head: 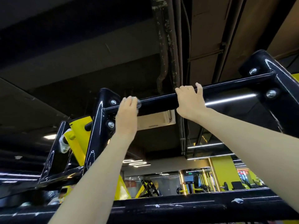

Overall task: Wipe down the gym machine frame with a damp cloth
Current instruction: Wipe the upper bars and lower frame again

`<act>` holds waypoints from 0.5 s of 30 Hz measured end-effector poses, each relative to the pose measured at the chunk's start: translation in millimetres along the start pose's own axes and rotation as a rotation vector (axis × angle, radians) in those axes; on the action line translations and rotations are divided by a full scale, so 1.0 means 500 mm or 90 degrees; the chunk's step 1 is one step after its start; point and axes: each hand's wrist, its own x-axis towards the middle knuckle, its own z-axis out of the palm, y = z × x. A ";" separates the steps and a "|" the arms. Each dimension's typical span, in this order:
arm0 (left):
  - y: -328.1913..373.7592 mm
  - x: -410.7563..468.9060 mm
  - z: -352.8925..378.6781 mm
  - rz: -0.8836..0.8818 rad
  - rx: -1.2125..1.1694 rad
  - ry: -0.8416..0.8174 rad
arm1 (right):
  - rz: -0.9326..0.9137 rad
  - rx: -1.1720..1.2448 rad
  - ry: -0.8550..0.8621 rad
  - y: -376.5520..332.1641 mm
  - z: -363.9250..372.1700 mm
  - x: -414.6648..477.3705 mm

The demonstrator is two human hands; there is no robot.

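I look up at the black top crossbar (pixel 158 103) of a gym machine frame, bolted between two black brackets. My left hand (pixel 127 115) is raised to the bar's left end, its fingers wrapped over a small grey cloth (pixel 138 104) pressed against the bar. Only a sliver of the cloth shows past the fingers. My right hand (pixel 191 102) grips the bar near its middle, fingers curled over the top and thumb spread to the right.
The left bracket (pixel 98 126) and right bracket (pixel 275 88) carry shiny bolts. A lower black beam (pixel 178 206) crosses the bottom of the view. Yellow machine parts (pixel 79 136) sit at left. Pipes and a ceiling air unit (pixel 157 120) hang overhead; more gym machines stand far off.
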 end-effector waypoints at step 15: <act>-0.106 0.016 -0.036 -0.103 0.110 -0.021 | -0.016 0.012 0.024 -0.118 0.041 0.024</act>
